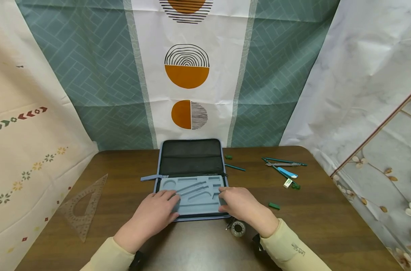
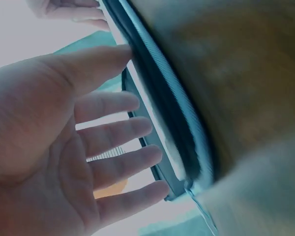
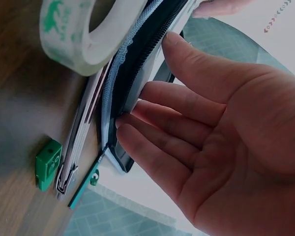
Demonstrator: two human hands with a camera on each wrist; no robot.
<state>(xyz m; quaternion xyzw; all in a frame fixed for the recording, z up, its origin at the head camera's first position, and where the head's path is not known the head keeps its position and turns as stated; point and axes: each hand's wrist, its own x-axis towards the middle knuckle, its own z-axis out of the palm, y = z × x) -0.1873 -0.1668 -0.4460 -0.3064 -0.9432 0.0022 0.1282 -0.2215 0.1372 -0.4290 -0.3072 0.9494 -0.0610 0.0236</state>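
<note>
An unzipped pencil case [image 1: 192, 154] with a dark mesh lid lies opened out on the table. In its base sits a pale blue moulded tray [image 1: 198, 209] with bare tool-shaped recesses. My left hand [image 1: 157, 211] rests at the tray's left side, fingers spread and fairly straight over its edge, thumb near the front rim. Over on the right edge, my right hand [image 1: 244, 203] touches the tray with fingers slightly bent and thumb apart. In the right wrist view its fingertips [image 3: 125, 130] are right at the zipped rim. Neither hand grips anything.
A tape roll [image 1: 238, 235] and a slim metal tool [image 3: 81, 128] lie by the case's front right corner. A green block [image 1: 274, 206], eraser [image 1: 288, 183], blue cutter [image 1: 287, 172] and pencils [image 1: 290, 162] lie to the right. A clear set square [image 1: 79, 224] lies left.
</note>
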